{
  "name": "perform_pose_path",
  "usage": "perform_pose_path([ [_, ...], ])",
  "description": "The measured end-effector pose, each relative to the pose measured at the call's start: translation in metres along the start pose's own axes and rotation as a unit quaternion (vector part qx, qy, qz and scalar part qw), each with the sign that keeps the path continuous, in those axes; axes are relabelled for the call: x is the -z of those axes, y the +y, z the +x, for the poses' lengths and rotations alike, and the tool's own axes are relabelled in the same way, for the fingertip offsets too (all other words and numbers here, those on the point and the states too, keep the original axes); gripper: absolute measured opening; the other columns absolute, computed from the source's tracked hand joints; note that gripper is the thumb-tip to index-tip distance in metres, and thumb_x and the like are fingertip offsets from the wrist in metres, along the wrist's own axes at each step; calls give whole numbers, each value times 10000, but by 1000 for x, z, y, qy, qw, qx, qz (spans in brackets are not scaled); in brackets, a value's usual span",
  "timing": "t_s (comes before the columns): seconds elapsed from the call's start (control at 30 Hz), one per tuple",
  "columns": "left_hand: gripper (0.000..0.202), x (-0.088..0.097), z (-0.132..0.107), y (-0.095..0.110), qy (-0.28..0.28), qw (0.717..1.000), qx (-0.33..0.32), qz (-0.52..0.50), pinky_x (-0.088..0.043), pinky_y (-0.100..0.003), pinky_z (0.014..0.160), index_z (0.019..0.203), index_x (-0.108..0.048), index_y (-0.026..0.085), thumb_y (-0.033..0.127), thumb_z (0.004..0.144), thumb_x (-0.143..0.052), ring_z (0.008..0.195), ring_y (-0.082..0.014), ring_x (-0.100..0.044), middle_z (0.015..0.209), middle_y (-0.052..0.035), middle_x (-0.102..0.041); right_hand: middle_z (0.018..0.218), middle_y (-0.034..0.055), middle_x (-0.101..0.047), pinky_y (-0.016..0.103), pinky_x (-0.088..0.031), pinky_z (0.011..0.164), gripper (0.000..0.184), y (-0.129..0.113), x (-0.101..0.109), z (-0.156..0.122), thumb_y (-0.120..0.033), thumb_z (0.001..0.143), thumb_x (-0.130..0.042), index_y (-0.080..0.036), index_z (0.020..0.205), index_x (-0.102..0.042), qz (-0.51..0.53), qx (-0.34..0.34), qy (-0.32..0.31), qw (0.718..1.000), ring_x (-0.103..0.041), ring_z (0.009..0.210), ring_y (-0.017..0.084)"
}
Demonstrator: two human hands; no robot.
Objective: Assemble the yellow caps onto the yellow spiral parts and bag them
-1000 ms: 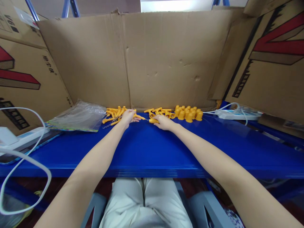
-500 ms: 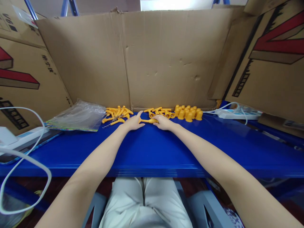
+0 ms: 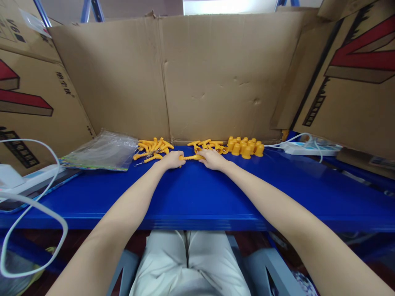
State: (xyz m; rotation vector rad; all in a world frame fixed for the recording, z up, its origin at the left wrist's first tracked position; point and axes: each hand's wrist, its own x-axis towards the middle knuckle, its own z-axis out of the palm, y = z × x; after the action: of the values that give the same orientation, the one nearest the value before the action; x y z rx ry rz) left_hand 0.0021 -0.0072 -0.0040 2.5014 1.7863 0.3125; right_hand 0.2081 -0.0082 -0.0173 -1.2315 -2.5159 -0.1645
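Both my hands meet at the far side of the blue table. My left hand is closed on the left end of a slim orange plastic piece. My right hand is closed on its right end. The piece lies horizontally between them, just above the table. A pile of orange stick-like parts with a small metal chain lies left of my left hand. More orange parts lie behind my right hand, and a cluster of orange caps stands to their right.
Cardboard walls enclose the back and sides. A clear plastic bag lies at the left. A white power strip with cables sits at the right. A white cable loops at the near left.
My left hand left the pile of stick parts and moved right with one orange part. It now meets my right hand, and both hold the joined piece.
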Motion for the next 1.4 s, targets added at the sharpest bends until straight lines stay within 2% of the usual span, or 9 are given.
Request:
perform_pose_path([
  [0.13,258,-1,1,-3,8,1000,10,5,-405,-235,610,944,-578,211,271,701,-516,734,-172,-614,782,-20,-677,1212,162,-559,417,-393,936,369,-4,3,-1,-176,868,-510,-129,1233,-529,11,10,10,1000,-530,1113,266],
  [0.37,264,-1,3,-4,6,1000,15,17,-396,-242,593,940,-571,218,287,689,-530,742,-180,-607,820,-29,-670,1236,143,-542,385,-403,965,479,12,0,6,-178,744,-662,-144,1197,-510,197,-57,9,979,-534,1120,236],
  [0.47,245,-1,2,-3,2,1000,12,18,-399,-243,611,928,-571,219,279,695,-521,735,-175,-603,804,-26,-671,1177,134,-572,347,-471,874,502,23,3,6,-119,687,-690,-144,1150,-498,310,-102,-36,945,-595,1002,190],
  [0.6,234,-1,2,-4,11,1000,0,13,-392,-247,598,909,-565,216,277,687,-520,720,-178,-598,798,-29,-666,967,69,-654,278,-489,810,370,29,10,1,-43,667,-676,-141,992,-529,444,-152,-77,880,-636,841,126],
  [0.73,242,-2,2,-6,7,1000,-4,-1,-392,-245,590,921,-557,218,270,688,-513,675,-167,-593,757,-15,-658,892,72,-682,217,-492,685,143,27,18,-5,-201,762,-663,-128,848,-576,502,-162,-121,841,-637,674,95],
  [0.93,253,-2,2,-5,13,1000,-10,4,-401,-249,611,940,-560,215,267,696,-516,714,-177,-603,786,-23,-666,627,82,-661,194,-392,426,455,25,16,-3,-488,892,-454,-106,695,-605,496,-175,-141,838,-502,413,65],
  [1.1,215,-3,3,-5,16,1000,-8,-20,-398,-246,610,897,-554,215,265,690,-525,709,-173,-600,741,-12,-660,467,57,-581,192,-267,324,640,23,12,3,-554,929,-246,-103,639,-595,450,-203,-149,857,-375,292,42],
  [1.3,193,-3,3,-6,15,999,-4,-41,-396,-238,594,867,-551,214,242,678,-523,669,-157,-597,708,5,-657,496,49,-588,191,-274,334,627,21,17,0,-583,920,-201,-124,704,-570,450,-204,-155,856,-445,337,60],
  [1.4,186,-2,2,-6,10,999,-3,-45,-392,-235,579,863,-546,215,239,681,-514,644,-153,-592,684,10,-649,649,36,-648,181,-320,385,362,22,20,-4,-490,881,-474,-136,906,-544,468,-179,-162,850,-546,446,74],
])
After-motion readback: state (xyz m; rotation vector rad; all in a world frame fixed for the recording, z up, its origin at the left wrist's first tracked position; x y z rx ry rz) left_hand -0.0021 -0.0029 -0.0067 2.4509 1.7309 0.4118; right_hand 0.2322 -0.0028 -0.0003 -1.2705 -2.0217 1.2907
